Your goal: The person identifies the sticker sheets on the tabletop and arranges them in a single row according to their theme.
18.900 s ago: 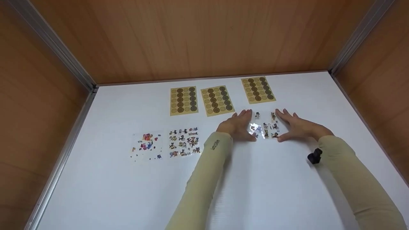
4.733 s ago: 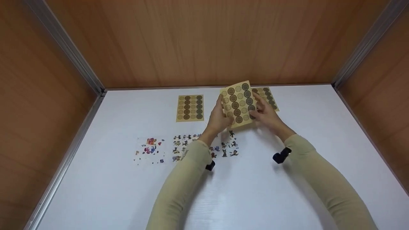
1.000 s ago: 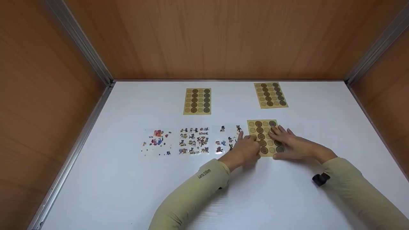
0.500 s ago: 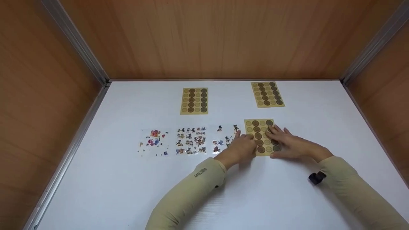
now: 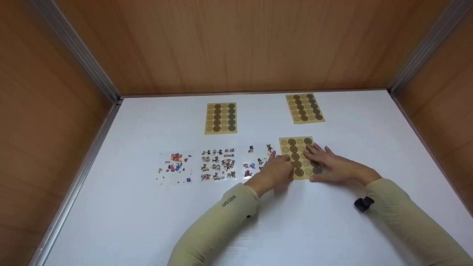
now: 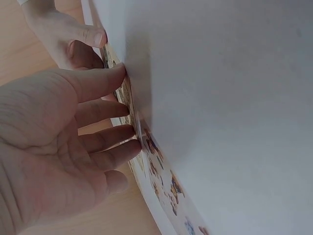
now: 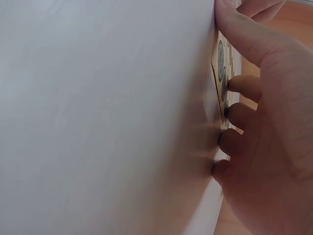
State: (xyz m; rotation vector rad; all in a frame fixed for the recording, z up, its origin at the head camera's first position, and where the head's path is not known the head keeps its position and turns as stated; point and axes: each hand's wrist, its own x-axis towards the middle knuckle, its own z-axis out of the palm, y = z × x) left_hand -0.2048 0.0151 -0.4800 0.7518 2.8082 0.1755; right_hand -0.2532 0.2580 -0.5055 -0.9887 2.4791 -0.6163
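**Two open hands upon a paper sheet of circles**

A rectangular tan sheet (image 5: 301, 152), with the matt look of brown paper, lies flat on the smooth white table (image 5: 129, 225); round prints, pale and dark, stand on it in columns. I take this sheet as the centre of a clock, with twelve towards the wood-grained back panel (image 5: 236, 48).

The left hand (image 5: 275, 171) is at eight o'clock. In its wrist view the fingers are lightly bent and spaced apart, their tips reaching the sheet's side, and they grip nothing. The right hand (image 5: 332, 165) is at three o'clock, its fingers spread over the dark circles and its thumb at the near edge; it also grips nothing.

At twelve o'clock lies a similar sheet, the far right sheet (image 5: 305, 108), slightly turned; at ten o'clock is another, the far left sheet (image 5: 221, 118), almost straight.

Towards nine o'clock there is a row of three transparent, glossy sheets. The nearest clear sheet (image 5: 248, 165), partly hidden by the left hand, is just beside the tan one; the middle clear sheet (image 5: 218, 164) is densely covered with small coloured figures; the farthest clear sheet (image 5: 175, 167) carries bright, irregular pieces.
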